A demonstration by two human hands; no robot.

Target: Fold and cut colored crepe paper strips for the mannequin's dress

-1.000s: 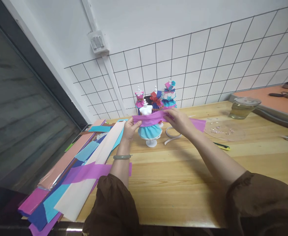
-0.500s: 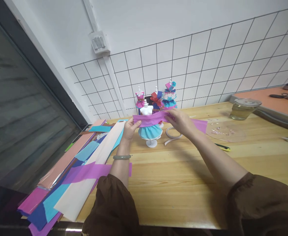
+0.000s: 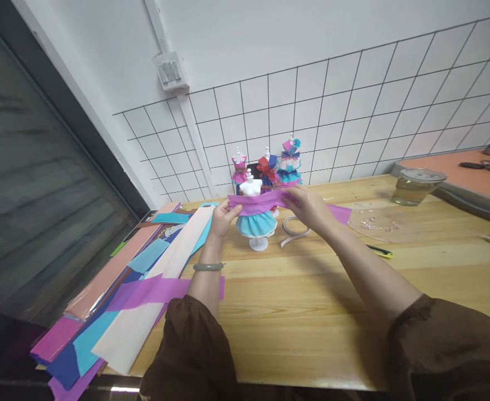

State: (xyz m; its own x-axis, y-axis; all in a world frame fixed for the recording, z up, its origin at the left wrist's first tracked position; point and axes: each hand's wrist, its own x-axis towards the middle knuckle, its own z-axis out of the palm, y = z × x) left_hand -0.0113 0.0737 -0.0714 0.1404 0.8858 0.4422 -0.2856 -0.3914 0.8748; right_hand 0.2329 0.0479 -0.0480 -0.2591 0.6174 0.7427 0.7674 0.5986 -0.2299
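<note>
A purple crepe paper strip is stretched between my two hands, across the front of a small white dress form. My left hand pinches its left end, thumb in front. My right hand grips it farther right, and a loose tail of the strip sticks out past the wrist. Below the strip, the form wears a light blue ruffled skirt and stands upright on a round white base. Whether the strip touches the form I cannot tell.
Three dressed miniature forms stand behind, by the wire grid. Folded crepe papers lie at left. On the right are a ribbon roll, a clear plate with small beads, a yellow cutter and a lidded cup.
Both hands and the strip hold almost the same pose. The whole view has shifted very slightly.
</note>
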